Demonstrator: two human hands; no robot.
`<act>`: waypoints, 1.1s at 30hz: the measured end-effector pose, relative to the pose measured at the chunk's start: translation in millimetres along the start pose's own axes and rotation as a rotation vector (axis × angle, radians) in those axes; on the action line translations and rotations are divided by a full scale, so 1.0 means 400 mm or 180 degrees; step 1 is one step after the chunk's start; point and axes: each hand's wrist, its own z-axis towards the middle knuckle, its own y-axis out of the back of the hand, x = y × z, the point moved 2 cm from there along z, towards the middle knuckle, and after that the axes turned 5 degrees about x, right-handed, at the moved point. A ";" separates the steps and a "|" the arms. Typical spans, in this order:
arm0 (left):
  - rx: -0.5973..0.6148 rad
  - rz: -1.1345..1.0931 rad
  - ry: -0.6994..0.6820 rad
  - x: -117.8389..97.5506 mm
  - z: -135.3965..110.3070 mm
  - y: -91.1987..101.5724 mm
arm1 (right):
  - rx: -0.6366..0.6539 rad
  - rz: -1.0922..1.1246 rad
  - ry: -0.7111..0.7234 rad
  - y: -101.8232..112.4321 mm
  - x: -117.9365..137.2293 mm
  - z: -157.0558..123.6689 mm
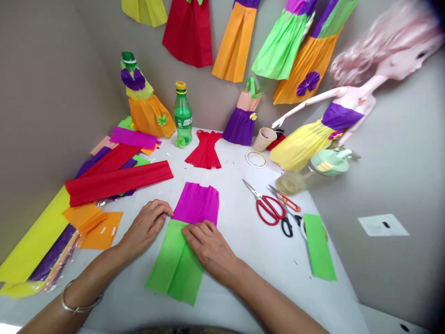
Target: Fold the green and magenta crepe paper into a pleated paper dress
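Head view: right hand (pixel 208 246), its grip spread flat, presses green crepe paper (pixel 175 266) at its overlap with magenta crepe paper (pixel 196 204); left hand (pixel 144 227), grip also spread, lies just beside.

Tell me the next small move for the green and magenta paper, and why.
Probably tape the join next. Your right hand is pressing the green crepe paper where it meets the magenta crepe paper, no tape shows there, and the roll of tape lies just beyond.
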 end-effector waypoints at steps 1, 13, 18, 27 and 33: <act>-0.0004 0.0023 -0.0005 -0.002 -0.001 -0.002 | 0.0001 0.0005 -0.0009 0.000 0.000 0.000; -0.0324 0.0377 0.0094 -0.003 0.007 -0.040 | 0.0006 0.0032 -0.0002 -0.003 -0.001 0.001; -0.0283 0.0315 0.0075 0.002 0.006 -0.031 | -0.0001 -0.0048 0.0006 0.000 0.000 0.001; -0.0263 0.0279 0.0096 0.009 0.006 -0.026 | 0.0028 -0.0021 0.0011 -0.003 0.000 -0.001; -0.0371 0.0314 -0.0002 0.000 0.007 -0.025 | 0.0042 0.0068 0.0002 0.006 0.000 0.002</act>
